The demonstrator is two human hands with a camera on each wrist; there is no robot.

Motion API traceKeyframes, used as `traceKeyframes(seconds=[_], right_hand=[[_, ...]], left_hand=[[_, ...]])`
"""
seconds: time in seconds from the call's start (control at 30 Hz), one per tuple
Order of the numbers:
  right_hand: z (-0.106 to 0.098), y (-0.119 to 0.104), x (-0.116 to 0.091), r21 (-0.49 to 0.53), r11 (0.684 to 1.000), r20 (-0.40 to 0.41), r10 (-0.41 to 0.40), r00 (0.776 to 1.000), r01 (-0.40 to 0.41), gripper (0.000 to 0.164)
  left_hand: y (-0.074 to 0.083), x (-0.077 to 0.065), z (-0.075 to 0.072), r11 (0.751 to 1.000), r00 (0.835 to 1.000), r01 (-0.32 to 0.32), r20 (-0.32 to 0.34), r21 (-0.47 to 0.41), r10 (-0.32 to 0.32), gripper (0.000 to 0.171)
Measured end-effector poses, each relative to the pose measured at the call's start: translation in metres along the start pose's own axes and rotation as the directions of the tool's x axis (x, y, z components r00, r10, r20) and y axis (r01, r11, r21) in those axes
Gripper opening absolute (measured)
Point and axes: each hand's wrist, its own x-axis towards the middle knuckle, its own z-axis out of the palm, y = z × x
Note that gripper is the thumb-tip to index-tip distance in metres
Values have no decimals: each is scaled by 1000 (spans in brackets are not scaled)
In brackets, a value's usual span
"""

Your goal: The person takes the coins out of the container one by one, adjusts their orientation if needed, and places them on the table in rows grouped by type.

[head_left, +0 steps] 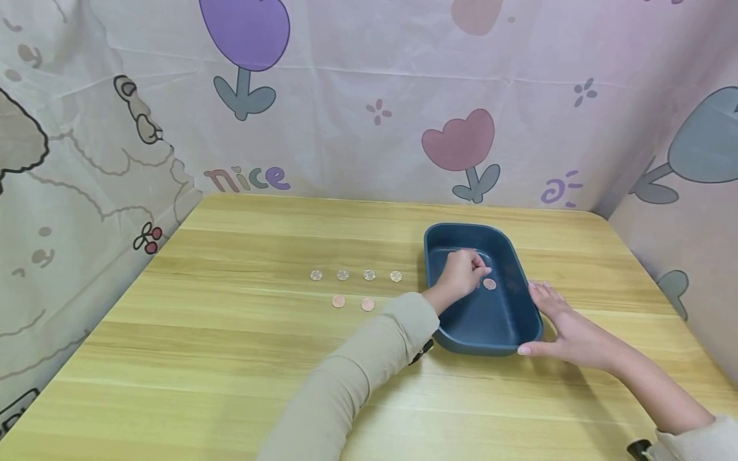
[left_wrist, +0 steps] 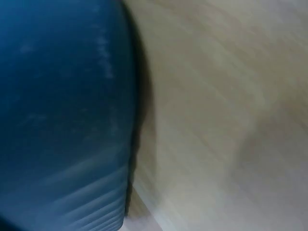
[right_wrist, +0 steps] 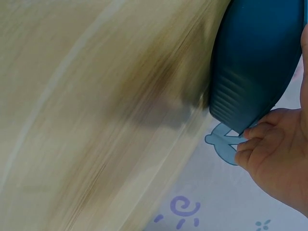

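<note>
A dark blue rectangular bin (head_left: 487, 349) stands on the table's right side, its outer wall filling much of the left wrist view. My left hand (head_left: 460, 274) reaches inside it with bent fingers, thumb close to the fingertips. Whether anything sits between them is hidden. Just beside these fingertips a copper-coloured coin (head_left: 489, 284) lies on the bin's floor. My right hand (head_left: 576, 333) holds the bin's near right corner from outside, thumb at the front and fingers along the right side. Part of this hand also shows against the blue wall in the right wrist view.
Left of the bin, several silvery coins (head_left: 369, 274) form a row on the wooden table (head_left: 230, 358). Nearer me lie two copper-coloured coins (head_left: 338, 301). A printed cloth (head_left: 346, 128) hangs behind the table and along its sides.
</note>
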Motion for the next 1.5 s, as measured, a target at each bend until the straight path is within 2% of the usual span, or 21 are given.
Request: traceKeyframes(seconds=[0.17, 0.3, 0.43, 0.6, 0.67, 0.83, 1.0, 1.1, 1.3, 1.43, 1.5], right_hand=[[-1, 1, 1, -14, 1000, -1, -4, 1000, 4, 109], [-2, 1, 1, -6, 1000, 5, 2, 1000, -2, 109], [-1, 0, 0, 4, 1000, 9, 15, 1000, -15, 109], [-1, 0, 1, -8, 1000, 9, 7, 1000, -7, 109], [-1, -1, 2, -15, 1000, 8, 3, 1000, -3, 109], [-1, 0, 2, -28, 1000, 4, -5, 1000, 5, 108], [1, 0, 1, -18, 1000, -1, 3, 1000, -3, 108], [1, 0, 1, -16, 1000, -6, -1, 1000, 1, 108], [0, 1, 0, -31, 1000, -9, -5, 1000, 5, 108], [1, 1, 1, -22, 1000, -4, 4, 1000, -4, 108], [1, 1, 1, -21, 1000, -4, 2, 1000, -2, 108]], left_hand=[[1, 4, 8, 993, 997, 59, 49, 98, -64, 11], [4, 8, 14, 972, 990, 76, 99, 222, -100, 19], [3, 8, 17, 957, 981, 56, 162, 286, -105, 29], [0, 8, 18, 946, 977, 27, 190, 322, -92, 32], [-1, 9, 18, 929, 973, -4, 214, 371, -82, 33], [-3, 9, 20, 866, 954, -106, 296, 489, -51, 36], [-3, 6, 22, 856, 954, -143, 300, 496, -14, 20], [-2, 3, 22, 840, 954, -163, 298, 517, 1, 14], [2, 0, 24, 802, 952, -178, 305, 570, -5, 19], [2, -1, 25, 773, 950, -205, 311, 600, 11, 16], [2, -1, 25, 774, 949, -207, 315, 598, 10, 13]])
